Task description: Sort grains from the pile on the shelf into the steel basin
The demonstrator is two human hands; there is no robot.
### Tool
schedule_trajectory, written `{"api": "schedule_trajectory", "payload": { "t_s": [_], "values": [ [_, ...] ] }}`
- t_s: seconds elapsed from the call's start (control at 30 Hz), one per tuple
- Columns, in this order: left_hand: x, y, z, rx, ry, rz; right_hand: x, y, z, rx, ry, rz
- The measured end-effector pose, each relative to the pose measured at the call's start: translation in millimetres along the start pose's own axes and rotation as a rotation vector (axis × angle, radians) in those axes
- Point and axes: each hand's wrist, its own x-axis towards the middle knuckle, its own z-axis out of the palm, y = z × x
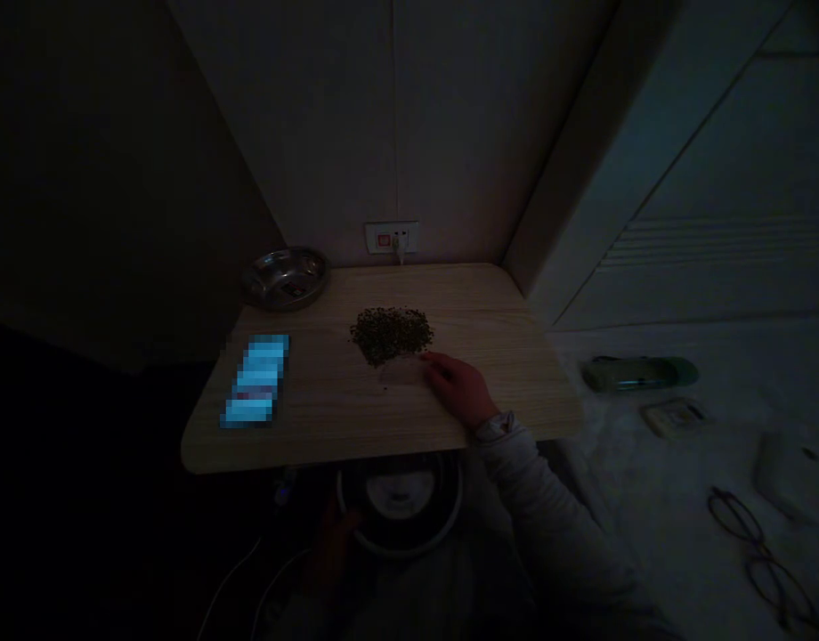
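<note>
A loose heap of small dark grains lies on the wooden tabletop. At its near right side, my right hand is closed, with thumb and forefinger pinching a thin see-through plastic piece. The plastic lies low over the wood beside the grains; whether it is a sheet or a bag is unclear. Below the table's front edge, my left hand shows dimly at the left rim of a round dark object with a pale rim. Its thumb seems to lie over that rim, and its other fingers are lost in shadow.
A shiny metal bowl stands at the tabletop's back left, with a lit phone nearer. A wall socket holds a plug. To the right, a green bottle, a small pale packet and eyeglasses lie on a pale surface.
</note>
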Motion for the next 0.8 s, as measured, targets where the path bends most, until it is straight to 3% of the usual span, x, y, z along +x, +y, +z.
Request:
{"api": "schedule_trajectory", "payload": {
  "t_s": [0.43, 0.8],
  "values": [
    [5.8, -4.4, -2.8, -0.04, 0.024, 0.003, 0.2, -0.9, -0.3, -0.041, -0.014, -0.051],
    [6.6, -3.0, -4.8, -0.025, 0.056, 0.028, 0.1, -2.2, -0.9, -0.064, -0.101, -0.149]
  ]
}}
